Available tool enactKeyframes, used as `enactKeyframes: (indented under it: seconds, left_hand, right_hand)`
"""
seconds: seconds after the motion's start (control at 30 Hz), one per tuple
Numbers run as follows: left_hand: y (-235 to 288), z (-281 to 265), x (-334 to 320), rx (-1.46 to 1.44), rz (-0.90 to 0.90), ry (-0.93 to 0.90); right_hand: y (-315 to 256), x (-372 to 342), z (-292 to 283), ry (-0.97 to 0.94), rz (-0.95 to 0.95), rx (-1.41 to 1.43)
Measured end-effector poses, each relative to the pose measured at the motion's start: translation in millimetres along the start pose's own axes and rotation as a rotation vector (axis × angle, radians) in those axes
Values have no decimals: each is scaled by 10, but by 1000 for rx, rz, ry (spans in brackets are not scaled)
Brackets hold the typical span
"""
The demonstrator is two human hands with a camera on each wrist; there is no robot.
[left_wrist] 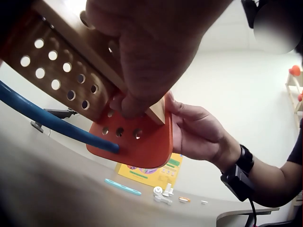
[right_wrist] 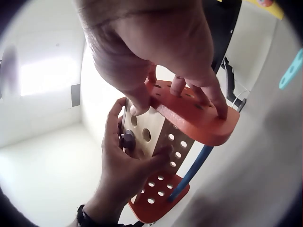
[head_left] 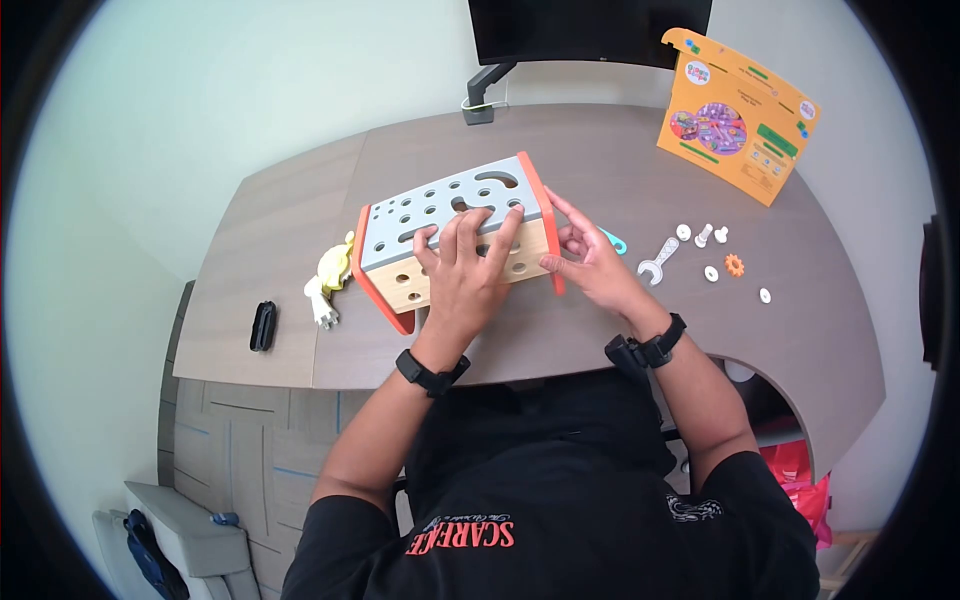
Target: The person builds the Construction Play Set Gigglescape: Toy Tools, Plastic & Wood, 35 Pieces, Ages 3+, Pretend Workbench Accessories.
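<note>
A wooden toy toolbox (head_left: 445,225) with a grey top full of holes and orange end panels is tipped over the desk between my hands. My left hand (head_left: 465,270) grips its long side, fingers spread over the grey face. The thumb lies against the wooden wall, seen in the right wrist view. A dark bolt-like piece (right_wrist: 127,140) shows by the left fingers. My right hand (head_left: 597,262) holds the right orange panel (right_wrist: 199,113), thumb on its edge and fingertips on its outer face. A blue handle rod (left_wrist: 57,120) runs between the panels.
Right of the toolbox lie a grey-white toy wrench (head_left: 657,260), a teal strip (head_left: 613,241), an orange gear (head_left: 734,265) and several white nuts and bolts. A yellow-and-white item (head_left: 332,275) and a black case (head_left: 263,326) lie left. An orange carton (head_left: 740,120) stands behind, near a monitor (head_left: 590,30).
</note>
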State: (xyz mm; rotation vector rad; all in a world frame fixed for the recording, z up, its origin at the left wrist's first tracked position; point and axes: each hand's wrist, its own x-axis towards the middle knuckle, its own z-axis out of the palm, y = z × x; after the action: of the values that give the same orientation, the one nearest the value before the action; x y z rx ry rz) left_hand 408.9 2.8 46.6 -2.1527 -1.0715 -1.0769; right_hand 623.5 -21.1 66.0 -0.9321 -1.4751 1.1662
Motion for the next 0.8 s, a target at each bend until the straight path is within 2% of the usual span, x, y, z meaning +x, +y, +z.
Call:
enactKeyframes:
  seconds: [0.17, 0.27, 0.47, 0.73, 0.8]
  left_hand:
    - [62, 20, -2, -9, -12, 2]
    - [73, 61, -37, -14, -9, 3]
    - [104, 119, -56, 4, -8, 11]
    - [146, 20, -5, -1, -29, -109]
    - [159, -124, 49, -125, -50, -186]
  right_hand:
    - [195, 39, -68, 41, -91, -90]
    - [204, 47, -109, 63, -17, -86]
    - [71, 22, -181, -13, 47, -39]
    - [90, 40, -260, -35, 19, -64]
    - [133, 46, -267, -30, 14, -90]
